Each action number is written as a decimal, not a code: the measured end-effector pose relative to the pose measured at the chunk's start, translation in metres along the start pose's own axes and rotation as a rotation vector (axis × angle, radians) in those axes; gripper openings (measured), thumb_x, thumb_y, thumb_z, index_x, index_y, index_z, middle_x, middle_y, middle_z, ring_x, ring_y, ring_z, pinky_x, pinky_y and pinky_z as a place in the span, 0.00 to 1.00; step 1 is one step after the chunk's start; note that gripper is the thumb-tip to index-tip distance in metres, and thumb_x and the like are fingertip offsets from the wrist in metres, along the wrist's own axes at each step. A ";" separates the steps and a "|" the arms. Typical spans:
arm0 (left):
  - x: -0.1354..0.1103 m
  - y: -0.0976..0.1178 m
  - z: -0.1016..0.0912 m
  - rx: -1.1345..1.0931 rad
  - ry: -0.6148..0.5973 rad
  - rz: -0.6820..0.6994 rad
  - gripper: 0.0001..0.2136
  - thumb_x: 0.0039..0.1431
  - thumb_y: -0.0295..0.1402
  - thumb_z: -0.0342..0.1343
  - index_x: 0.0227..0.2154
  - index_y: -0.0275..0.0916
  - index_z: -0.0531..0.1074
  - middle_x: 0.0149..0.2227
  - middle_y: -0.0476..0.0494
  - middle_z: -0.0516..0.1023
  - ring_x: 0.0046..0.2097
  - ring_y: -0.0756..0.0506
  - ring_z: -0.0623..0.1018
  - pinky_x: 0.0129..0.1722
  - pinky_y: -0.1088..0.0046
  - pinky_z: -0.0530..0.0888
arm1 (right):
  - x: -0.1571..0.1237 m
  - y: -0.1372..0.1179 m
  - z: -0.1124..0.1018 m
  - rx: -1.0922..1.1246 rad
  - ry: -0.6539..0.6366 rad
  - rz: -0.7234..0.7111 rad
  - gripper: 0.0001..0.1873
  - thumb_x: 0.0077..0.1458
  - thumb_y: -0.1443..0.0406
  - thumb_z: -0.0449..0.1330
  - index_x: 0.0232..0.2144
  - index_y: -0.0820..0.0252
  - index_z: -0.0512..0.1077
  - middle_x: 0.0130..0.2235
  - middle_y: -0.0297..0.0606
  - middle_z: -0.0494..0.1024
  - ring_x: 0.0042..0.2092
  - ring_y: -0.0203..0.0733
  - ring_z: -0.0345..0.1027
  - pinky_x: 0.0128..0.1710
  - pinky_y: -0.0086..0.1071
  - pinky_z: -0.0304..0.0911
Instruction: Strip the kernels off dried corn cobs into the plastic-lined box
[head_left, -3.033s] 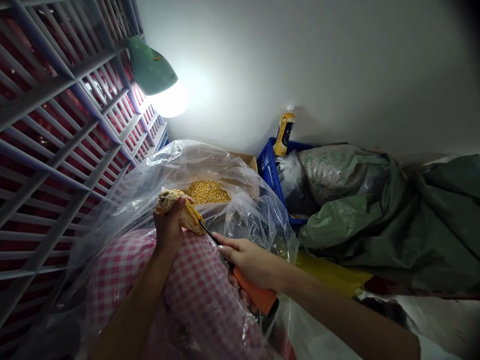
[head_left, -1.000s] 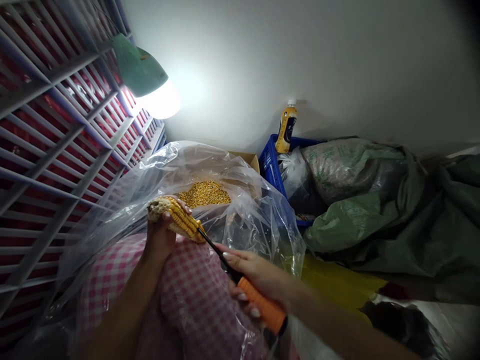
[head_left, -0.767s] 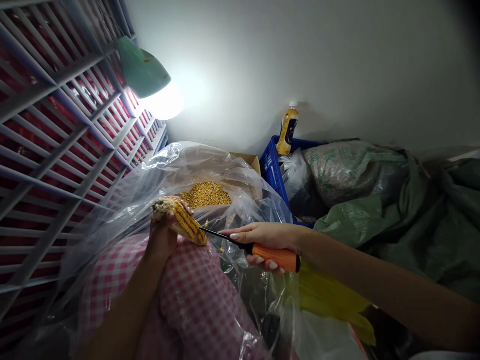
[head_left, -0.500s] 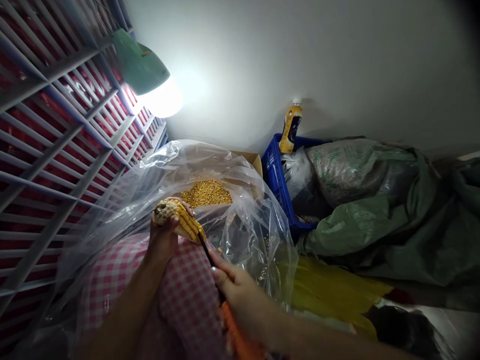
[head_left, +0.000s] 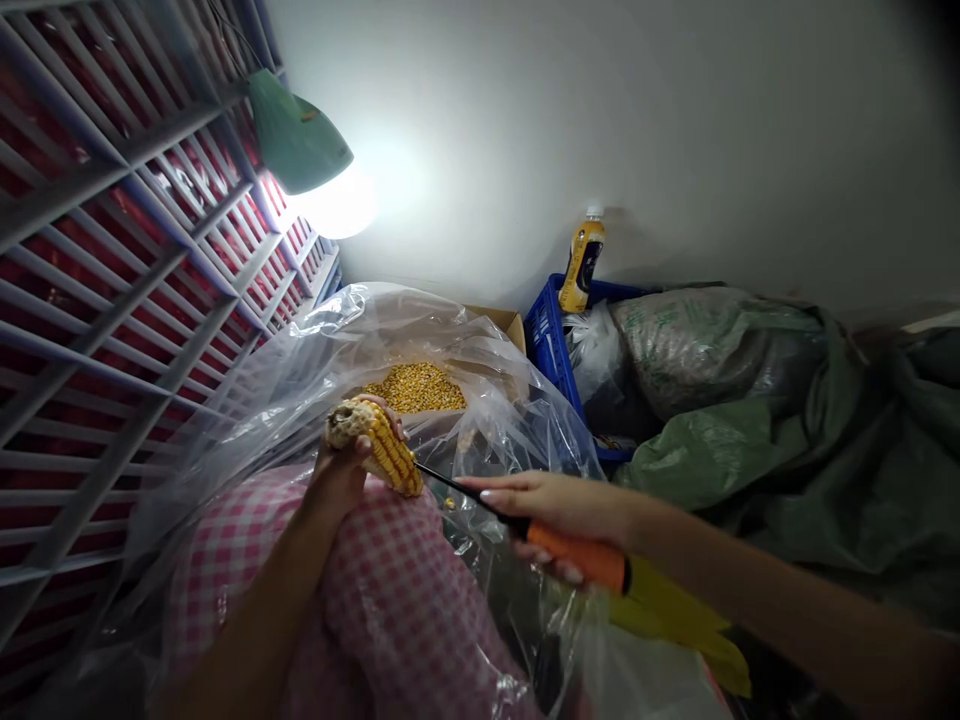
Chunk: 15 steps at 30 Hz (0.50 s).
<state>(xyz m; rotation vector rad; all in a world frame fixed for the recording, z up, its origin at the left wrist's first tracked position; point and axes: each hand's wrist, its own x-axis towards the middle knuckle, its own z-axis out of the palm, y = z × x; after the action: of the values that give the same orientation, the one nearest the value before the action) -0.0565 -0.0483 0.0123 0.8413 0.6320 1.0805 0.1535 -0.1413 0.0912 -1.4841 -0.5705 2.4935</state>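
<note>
My left hand is closed round a corn cob, yellow kernels on its right part and a bare tip at its left end. My right hand grips the orange handle of a screwdriver, forefinger stretched along the dark shaft, whose tip touches the lower end of the cob. Both are held above my knee in pink checked cloth. Behind the cob a clear plastic bag lines a cardboard box holding a heap of loose kernels.
A blue crate with a yellow bottle stands by the white wall. Green sacks pile up at the right. A green-shaded lamp glares from a barred window grille at the left. Yellow plastic lies under my right arm.
My right hand has swung out to the right and levelled the screwdriver, its orange handle back in sight. The left hand still holds the cob, shifted slightly right.
</note>
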 end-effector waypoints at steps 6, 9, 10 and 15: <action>-0.003 -0.002 -0.004 0.006 -0.007 -0.017 0.20 0.34 0.40 0.68 0.32 0.38 0.71 0.27 0.47 0.73 0.29 0.47 0.73 0.26 0.71 0.73 | 0.000 -0.028 -0.030 -0.052 -0.173 0.147 0.27 0.62 0.58 0.46 0.61 0.36 0.45 0.16 0.25 0.64 0.12 0.29 0.55 0.10 0.20 0.55; -0.004 -0.002 -0.004 0.031 -0.006 -0.008 0.20 0.33 0.41 0.68 0.32 0.38 0.71 0.27 0.47 0.72 0.29 0.47 0.73 0.27 0.71 0.73 | 0.005 -0.013 -0.010 -0.037 -0.067 0.062 0.27 0.61 0.55 0.47 0.61 0.37 0.46 0.16 0.24 0.64 0.13 0.30 0.57 0.12 0.22 0.58; -0.003 -0.001 -0.004 0.037 -0.007 -0.003 0.21 0.33 0.41 0.68 0.31 0.38 0.71 0.27 0.47 0.72 0.29 0.47 0.72 0.27 0.71 0.73 | 0.005 -0.006 0.000 -0.057 -0.009 0.020 0.27 0.61 0.56 0.48 0.61 0.38 0.48 0.17 0.25 0.65 0.15 0.31 0.60 0.15 0.25 0.61; -0.003 -0.002 0.000 0.065 -0.029 0.008 0.22 0.32 0.42 0.68 0.32 0.39 0.71 0.26 0.48 0.72 0.30 0.45 0.73 0.29 0.68 0.74 | 0.027 0.036 0.061 -0.101 0.341 -0.402 0.22 0.60 0.65 0.49 0.56 0.54 0.62 0.43 0.37 0.76 0.47 0.37 0.68 0.51 0.33 0.61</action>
<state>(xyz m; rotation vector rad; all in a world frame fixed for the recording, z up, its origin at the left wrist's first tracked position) -0.0566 -0.0516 0.0102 0.9147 0.6426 1.0580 0.0890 -0.1784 0.0809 -1.5951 -0.8414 1.8866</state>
